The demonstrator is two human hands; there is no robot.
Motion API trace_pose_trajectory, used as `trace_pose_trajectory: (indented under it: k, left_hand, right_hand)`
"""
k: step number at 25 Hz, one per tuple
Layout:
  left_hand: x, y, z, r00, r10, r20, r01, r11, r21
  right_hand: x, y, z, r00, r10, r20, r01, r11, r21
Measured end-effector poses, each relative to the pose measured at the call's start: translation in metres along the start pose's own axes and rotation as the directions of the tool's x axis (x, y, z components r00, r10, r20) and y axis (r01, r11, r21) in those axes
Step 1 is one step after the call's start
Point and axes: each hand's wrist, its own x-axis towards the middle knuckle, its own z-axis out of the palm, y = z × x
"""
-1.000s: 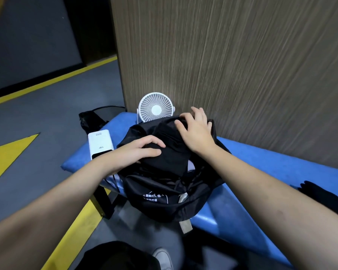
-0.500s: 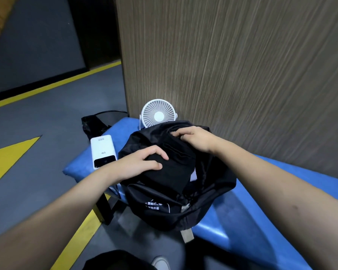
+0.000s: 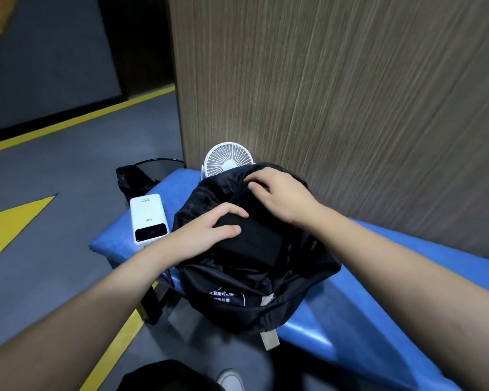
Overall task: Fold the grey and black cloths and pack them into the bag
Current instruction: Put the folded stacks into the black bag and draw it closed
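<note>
A person leans over a black bag that sits open on a blue padded bench against a wood-grain wall. The left hand grips a folded black cloth, thumb on top and fingers curled round its far left edge, at the bag's mouth. The right hand has its fingers curled on the dark fabric at the far rim of the bag, seemingly holding the opening.

By this view, the black cloth is folded and partly lowered into the bag, though not yet let go. No grey cloth can be made out; whether it is already inside cannot be told. What seems left is to push the black cloth down and release it.

On the near side of the bag are lines of small white printed characters, too small to read, beside a beige strap. To the left on the bench lies a white power bank with tiny unreadable print and a dark display panel. A white fan stands at the far side, against the wall.
</note>
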Motion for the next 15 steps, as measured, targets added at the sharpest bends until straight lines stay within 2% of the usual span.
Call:
trace_pose_trajectory:
  k: [3, 4, 6, 8, 10, 15]
  left_hand:
    - [0.005, 0.004, 0.005, 0.995, -0.006, -0.101, -0.003, 0.996, -0.086]
    - [0.008, 0.005, 0.007, 0.994, -0.007, -0.111, -0.002, 0.996, -0.085]
    - [0.011, 0.003, 0.010, 0.994, -0.006, -0.107, 0.005, 1.000, -0.007]
    - [0.008, -0.004, 0.013, 0.996, 0.005, -0.087, 0.003, 0.996, 0.090]
    - [0.002, -0.010, 0.016, 0.999, 0.025, -0.046, -0.019, 0.992, 0.121]
    - [-0.002, -0.022, 0.018, 0.997, -0.070, 0.046, 0.062, 0.986, 0.155]
  right_hand:
    - [-0.029, -0.007, 0.004, 0.965, -0.174, -0.194, 0.133, 0.969, -0.208]
    - [-0.034, -0.006, 0.006, 0.951, -0.222, -0.216, 0.165, 0.953, -0.254]
    - [-0.039, -0.004, 0.010, 0.971, -0.204, -0.126, 0.165, 0.950, -0.265]
    - [-0.042, -0.001, 0.020, 0.991, -0.120, 0.062, 0.132, 0.958, -0.253]
    - [-0.045, 0.004, 0.027, 0.976, -0.057, 0.208, 0.106, 0.966, -0.234]
    - [-0.045, 0.005, 0.027, 0.940, 0.041, 0.338, 0.014, 0.987, -0.159]
